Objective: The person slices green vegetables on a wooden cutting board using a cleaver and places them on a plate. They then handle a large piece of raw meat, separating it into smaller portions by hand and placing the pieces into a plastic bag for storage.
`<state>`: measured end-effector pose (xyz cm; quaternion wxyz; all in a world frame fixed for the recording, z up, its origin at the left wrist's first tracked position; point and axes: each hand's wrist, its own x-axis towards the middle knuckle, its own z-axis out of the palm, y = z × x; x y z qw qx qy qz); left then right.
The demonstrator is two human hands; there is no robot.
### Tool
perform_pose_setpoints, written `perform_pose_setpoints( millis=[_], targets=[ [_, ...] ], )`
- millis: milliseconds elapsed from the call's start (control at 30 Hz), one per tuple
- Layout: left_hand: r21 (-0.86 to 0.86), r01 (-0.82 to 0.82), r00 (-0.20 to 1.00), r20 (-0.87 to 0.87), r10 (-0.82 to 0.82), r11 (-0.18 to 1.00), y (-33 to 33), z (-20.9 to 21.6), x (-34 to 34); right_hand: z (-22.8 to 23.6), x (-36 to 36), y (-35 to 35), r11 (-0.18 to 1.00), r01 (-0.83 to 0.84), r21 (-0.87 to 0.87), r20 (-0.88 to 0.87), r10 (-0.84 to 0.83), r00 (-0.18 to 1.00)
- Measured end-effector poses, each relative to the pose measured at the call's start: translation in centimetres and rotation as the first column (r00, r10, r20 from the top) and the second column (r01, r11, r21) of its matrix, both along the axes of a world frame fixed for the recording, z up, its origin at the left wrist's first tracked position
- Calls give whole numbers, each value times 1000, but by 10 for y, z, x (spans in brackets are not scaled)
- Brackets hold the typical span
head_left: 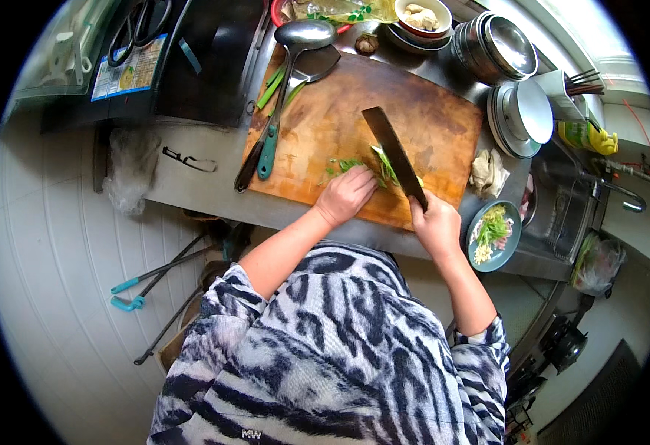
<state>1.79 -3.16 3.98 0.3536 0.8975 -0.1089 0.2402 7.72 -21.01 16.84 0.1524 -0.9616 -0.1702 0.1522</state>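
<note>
My right hand [437, 224] is wrapped round the handle of a dark-bladed cleaver [390, 148], whose blade slants up and to the left over a wooden cutting board [325, 111]. Left of the blade, my left hand [349, 194] rests on the board with its fingers curled together, pressing on green onions [349, 164]. Some pale and green onion pieces [383, 165] lie close against the cleaver. What sits right under the left fingertips is hidden.
A ladle [306, 33] and a spatula [317, 65] lie across the board's left side, near green stalks [269, 93]. On the right stand a plate of chopped ingredients [495, 236], a crumpled cloth [489, 173], stacked bowls [530, 110] and metal bowls [506, 46] by the sink [562, 211].
</note>
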Motion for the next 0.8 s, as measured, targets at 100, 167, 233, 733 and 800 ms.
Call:
perform_pose_setpoints(
  millis=[100,167,233,733,800],
  targets=[
    [-16,13,1000,4,-13,1000,1,1,1,11,-4,-8,1000,-27,-10,-23,26,999],
    [-28,46,999,-4,-46,999,5,6,0,17,-10,-12,999,-49,1,-4,49,999],
    [-35,27,999,39,-25,999,6,15,1,20,-15,-16,998,-52,39,3,52,999],
    [43,-85,994,-60,87,995,8,-3,-12,17,-17,-22,961,-273,-45,29,274,961],
    [37,-89,994,-53,91,995,8,-6,-12,19,-15,-20,956,-285,-67,6,286,958]
  ],
)
